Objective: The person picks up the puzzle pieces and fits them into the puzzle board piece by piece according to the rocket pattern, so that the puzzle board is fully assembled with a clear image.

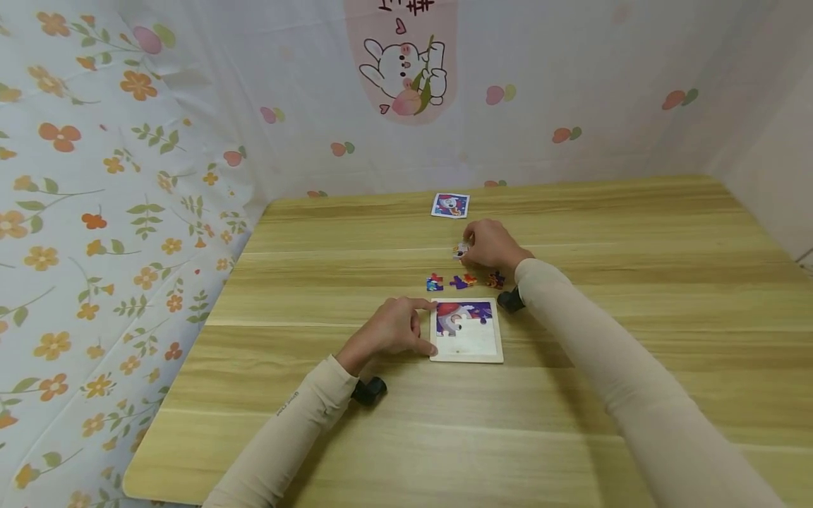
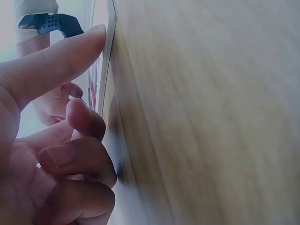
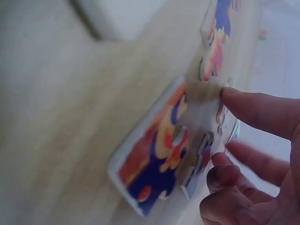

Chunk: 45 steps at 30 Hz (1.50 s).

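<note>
My left hand (image 1: 396, 326) rests at the left edge of a square puzzle board (image 1: 498, 353), thumb near the lower corner and index finger at the upper one. In the left wrist view, the thumb (image 2: 70, 56) lies straight against the board's rim, the other fingers bent. Puzzle pieces fill the board's upper left and top; the rest is bare. Beyond it, my right hand (image 1: 492, 245) pinches a pale puzzle piece (image 1: 460, 250) between thumb and index finger. The right wrist view shows an orange and purple piece (image 3: 157, 150) beside that hand, with another piece (image 3: 199, 164) close behind.
Between board and right hand lie a red and blue piece (image 1: 435, 283), a purple and orange piece (image 1: 463, 281) and a dark orange piece (image 1: 495, 280). A small picture card (image 1: 450, 205) lies farther back on the wooden table (image 1: 330, 254). Patterned cloth (image 1: 305, 85) hangs behind.
</note>
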### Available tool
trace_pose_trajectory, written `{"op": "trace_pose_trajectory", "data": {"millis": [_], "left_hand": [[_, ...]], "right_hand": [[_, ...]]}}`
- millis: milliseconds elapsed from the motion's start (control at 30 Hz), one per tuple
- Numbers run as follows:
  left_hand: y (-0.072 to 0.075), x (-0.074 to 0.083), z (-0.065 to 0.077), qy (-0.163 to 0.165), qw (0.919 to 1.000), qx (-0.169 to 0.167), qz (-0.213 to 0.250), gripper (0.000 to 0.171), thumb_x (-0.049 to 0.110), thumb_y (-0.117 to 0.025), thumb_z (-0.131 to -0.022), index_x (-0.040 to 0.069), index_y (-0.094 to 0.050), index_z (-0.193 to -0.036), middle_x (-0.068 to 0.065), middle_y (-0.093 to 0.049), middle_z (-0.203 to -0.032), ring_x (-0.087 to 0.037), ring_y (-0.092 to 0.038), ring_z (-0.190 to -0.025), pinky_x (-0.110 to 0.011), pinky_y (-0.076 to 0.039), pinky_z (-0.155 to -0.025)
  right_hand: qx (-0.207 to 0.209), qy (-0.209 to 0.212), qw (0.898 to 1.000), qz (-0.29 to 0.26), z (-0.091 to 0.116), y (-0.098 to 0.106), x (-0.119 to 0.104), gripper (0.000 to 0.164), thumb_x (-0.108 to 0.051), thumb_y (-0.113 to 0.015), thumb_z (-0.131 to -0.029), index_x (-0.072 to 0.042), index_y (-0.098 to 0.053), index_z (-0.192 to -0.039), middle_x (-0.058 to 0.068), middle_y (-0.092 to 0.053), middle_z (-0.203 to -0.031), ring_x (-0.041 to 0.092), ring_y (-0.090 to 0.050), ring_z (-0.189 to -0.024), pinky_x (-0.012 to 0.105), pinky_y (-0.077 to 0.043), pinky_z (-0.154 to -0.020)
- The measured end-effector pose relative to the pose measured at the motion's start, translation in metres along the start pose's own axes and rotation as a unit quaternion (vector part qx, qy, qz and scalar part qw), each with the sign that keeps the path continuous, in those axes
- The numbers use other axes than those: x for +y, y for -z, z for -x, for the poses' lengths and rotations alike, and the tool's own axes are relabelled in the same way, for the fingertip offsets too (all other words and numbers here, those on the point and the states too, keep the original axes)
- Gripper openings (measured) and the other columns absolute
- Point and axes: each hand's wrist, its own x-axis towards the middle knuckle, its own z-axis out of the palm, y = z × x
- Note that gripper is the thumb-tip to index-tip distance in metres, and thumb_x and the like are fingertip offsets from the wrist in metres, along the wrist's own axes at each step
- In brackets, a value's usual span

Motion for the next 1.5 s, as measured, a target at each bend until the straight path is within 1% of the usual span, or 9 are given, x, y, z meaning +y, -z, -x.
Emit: {"op": "trace_pose_trajectory", "data": {"millis": [133, 400, 533, 667, 800, 933, 1067, 1267, 1500], "left_hand": [[0.001, 0.0, 0.0, 0.001, 1.0, 0.0, 0.002, 0.076, 0.02, -0.09, -0.074, 0.01, -0.058, -0.142, 0.003, -0.056, -0.061, -0.008, -0.047, -0.054, -0.023, -0.034, -0.051], [0.0, 0.0, 0.0, 0.005, 1.0, 0.0, 0.006, 0.075, 0.022, -0.09, -0.074, 0.011, -0.058, -0.141, 0.002, -0.056, -0.062, -0.01, -0.047, -0.054, -0.023, -0.033, -0.05], [0.0, 0.0, 0.001, 0.007, 0.9999, -0.001, 0.008, 0.075, 0.022, -0.09, -0.074, 0.011, -0.059, -0.141, 0.002, -0.055, -0.062, -0.01, -0.046, -0.055, -0.023, -0.032, -0.051], [0.0, 0.0, 0.001, 0.002, 1.0, -0.002, 0.008, 0.075, 0.021, -0.09, -0.074, 0.01, -0.058, -0.141, 0.002, -0.054, -0.062, -0.01, -0.046, -0.054, -0.023, -0.032, -0.05], [-0.001, 0.0, 0.002, 0.003, 1.0, -0.001, 0.007, 0.075, 0.021, -0.091, -0.074, 0.01, -0.059, -0.141, 0.002, -0.054, -0.061, -0.01, -0.046, -0.054, -0.023, -0.032, -0.05], [-0.002, 0.001, 0.002, 0.012, 0.9999, -0.003, 0.006, 0.075, 0.021, -0.091, -0.074, 0.011, -0.059, -0.141, 0.002, -0.054, -0.061, -0.01, -0.045, -0.054, -0.024, -0.032, -0.05], [-0.003, 0.001, 0.001, 0.015, 0.9998, -0.007, 0.007, 0.075, 0.021, -0.091, -0.074, 0.011, -0.059, -0.141, 0.002, -0.054, -0.06, -0.011, -0.045, -0.053, -0.024, -0.031, -0.049], [-0.002, 0.002, 0.001, 0.015, 0.9999, -0.001, 0.004, 0.075, 0.021, -0.091, -0.073, 0.012, -0.059, -0.14, 0.002, -0.054, -0.06, -0.011, -0.045, -0.053, -0.023, -0.031, -0.048], [0.001, 0.002, 0.002, 0.007, 0.9999, 0.004, 0.007, 0.074, 0.021, -0.091, -0.073, 0.011, -0.06, -0.14, 0.002, -0.054, -0.06, -0.01, -0.045, -0.053, -0.023, -0.031, -0.048]], "right_hand": [[-0.02, 0.005, 1.0, -0.004, -0.002, 0.003, -0.004, 0.049, -0.011, -0.073, -0.082, 0.004, -0.064, -0.127, 0.025, -0.066, -0.123, 0.035, -0.058, -0.109, 0.05, -0.048, -0.1], [-0.03, -0.009, 0.999, -0.028, -0.004, 0.003, -0.006, 0.035, -0.006, -0.075, -0.082, 0.001, -0.064, -0.115, 0.023, -0.064, -0.118, 0.034, -0.058, -0.104, 0.046, -0.051, -0.093], [-0.018, 0.002, 0.999, -0.039, -0.003, 0.001, -0.003, 0.027, -0.004, -0.074, -0.084, -0.001, -0.064, -0.109, 0.02, -0.066, -0.109, 0.03, -0.06, -0.093, 0.038, -0.052, -0.08], [-0.002, 0.022, 0.999, -0.049, 0.0, 0.002, 0.0, 0.017, 0.0, -0.065, -0.087, -0.002, -0.067, -0.104, 0.017, -0.069, -0.096, 0.024, -0.06, -0.078, 0.029, -0.048, -0.065], [-0.001, 0.03, 0.997, -0.077, 0.006, 0.007, 0.002, 0.017, 0.002, -0.057, -0.09, -0.002, -0.068, -0.102, 0.016, -0.069, -0.092, 0.022, -0.06, -0.071, 0.028, -0.047, -0.061], [-0.014, 0.027, 0.992, -0.121, 0.015, 0.011, 0.004, 0.015, 0.001, -0.057, -0.094, -0.002, -0.068, -0.102, 0.019, -0.068, -0.09, 0.024, -0.058, -0.065, 0.028, -0.047, -0.059], [-0.042, 0.025, 0.986, -0.158, 0.026, 0.014, 0.006, 0.015, 0.002, -0.058, -0.094, -0.001, -0.069, -0.103, 0.016, -0.064, -0.084, 0.021, -0.054, -0.063, 0.028, -0.047, -0.058], [-0.094, 0.04, 0.978, -0.184, 0.043, 0.017, 0.002, 0.016, 0.002, -0.061, -0.092, -0.002, -0.07, -0.105, 0.009, -0.064, -0.085, 0.02, -0.054, -0.074, 0.029, -0.047, -0.066], [-0.169, 0.042, 0.963, -0.205, 0.058, 0.012, -0.001, 0.015, -0.001, -0.062, -0.093, -0.002, -0.068, -0.106, 0.009, -0.062, -0.083, 0.017, -0.049, -0.064, 0.027, -0.043, -0.057]]}}
